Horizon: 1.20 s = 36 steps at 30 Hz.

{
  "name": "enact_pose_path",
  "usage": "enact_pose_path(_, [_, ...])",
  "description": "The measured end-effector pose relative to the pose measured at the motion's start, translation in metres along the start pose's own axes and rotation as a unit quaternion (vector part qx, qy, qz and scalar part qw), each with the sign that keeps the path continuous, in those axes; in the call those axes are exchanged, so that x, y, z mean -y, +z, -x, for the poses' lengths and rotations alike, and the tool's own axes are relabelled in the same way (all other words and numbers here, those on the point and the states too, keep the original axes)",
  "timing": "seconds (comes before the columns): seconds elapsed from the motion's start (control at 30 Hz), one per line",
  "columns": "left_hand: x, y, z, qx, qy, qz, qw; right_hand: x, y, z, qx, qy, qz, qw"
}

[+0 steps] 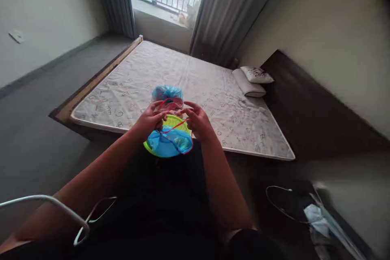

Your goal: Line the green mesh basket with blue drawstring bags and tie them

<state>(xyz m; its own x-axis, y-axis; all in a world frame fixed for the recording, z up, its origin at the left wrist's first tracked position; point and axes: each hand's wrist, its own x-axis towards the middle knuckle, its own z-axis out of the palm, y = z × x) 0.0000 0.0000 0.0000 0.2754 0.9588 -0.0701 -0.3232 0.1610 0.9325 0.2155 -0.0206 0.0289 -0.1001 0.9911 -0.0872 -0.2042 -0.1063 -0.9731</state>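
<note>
Red drawstring (174, 126) runs between my two hands, above a blue plastic bag (164, 144) that lies over the near side of a yellow-green basket (173, 121). My left hand (150, 121) pinches the red string at the basket's left rim. At the right rim my right hand (198, 122) has its fingers bent together on the string. Just beyond my fingers, a tied blue bag (167, 92) with something pinkish below it sits on the mattress. What lies inside the basket is mostly hidden.
A bare mattress (189, 77) on a wooden bed frame (91, 77) spreads out ahead. A pillow (257, 75) and a rolled cushion (248, 84) rest near the dark headboard (304, 89). White cable (51, 200) crosses the lower left.
</note>
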Motion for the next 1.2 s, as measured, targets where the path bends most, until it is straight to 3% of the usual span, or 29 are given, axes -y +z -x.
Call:
enact_pose_path(0.1, [-0.005, 0.008, 0.002, 0.058, -0.033, -0.039, 0.997, -0.006, 0.009, -0.002, 0.063, 0.022, 0.054, 0.996])
enact_pose_path(0.17, [-0.007, 0.01, 0.005, 0.086, -0.04, -0.052, 0.994, -0.01, 0.013, -0.005, 0.07, 0.028, 0.063, 0.995])
enact_pose_path(0.37, [-0.011, 0.002, 0.018, 0.13, -0.017, -0.052, 0.99, -0.016, 0.01, -0.017, -0.018, 0.008, -0.029, 0.999])
enact_pose_path(0.47, [-0.009, 0.001, 0.022, 0.171, -0.055, -0.087, 0.98, -0.011, 0.005, -0.018, -0.043, 0.014, -0.045, 0.998])
enact_pose_path(0.57, [-0.002, 0.008, 0.024, 0.101, -0.076, -0.119, 0.985, -0.006, 0.006, -0.015, -0.049, 0.027, -0.06, 0.997])
enact_pose_path(0.67, [0.007, 0.018, 0.027, -0.015, -0.043, -0.124, 0.991, -0.003, 0.012, -0.01, -0.05, 0.027, -0.068, 0.996])
enact_pose_path(0.73, [0.011, 0.023, 0.029, -0.047, -0.026, -0.145, 0.988, 0.003, 0.014, -0.005, -0.036, 0.025, -0.069, 0.997])
enact_pose_path(0.83, [0.015, 0.023, 0.032, -0.048, -0.043, -0.185, 0.981, 0.026, 0.01, 0.007, -0.021, 0.013, -0.084, 0.996])
enact_pose_path(0.93, [0.019, 0.016, 0.031, -0.047, -0.068, -0.198, 0.977, 0.062, 0.002, 0.025, -0.043, -0.041, -0.121, 0.991])
enact_pose_path(1.03, [0.025, 0.009, 0.03, -0.068, -0.053, -0.183, 0.979, 0.092, -0.003, 0.04, -0.017, -0.087, -0.133, 0.987])
enact_pose_path(1.1, [0.029, 0.007, 0.029, -0.08, -0.039, -0.15, 0.985, 0.097, -0.002, 0.045, 0.021, -0.109, -0.079, 0.991])
enact_pose_path(1.2, [0.031, 0.007, 0.028, -0.074, -0.03, -0.082, 0.993, 0.078, 0.002, 0.045, 0.056, -0.132, 0.106, 0.984])
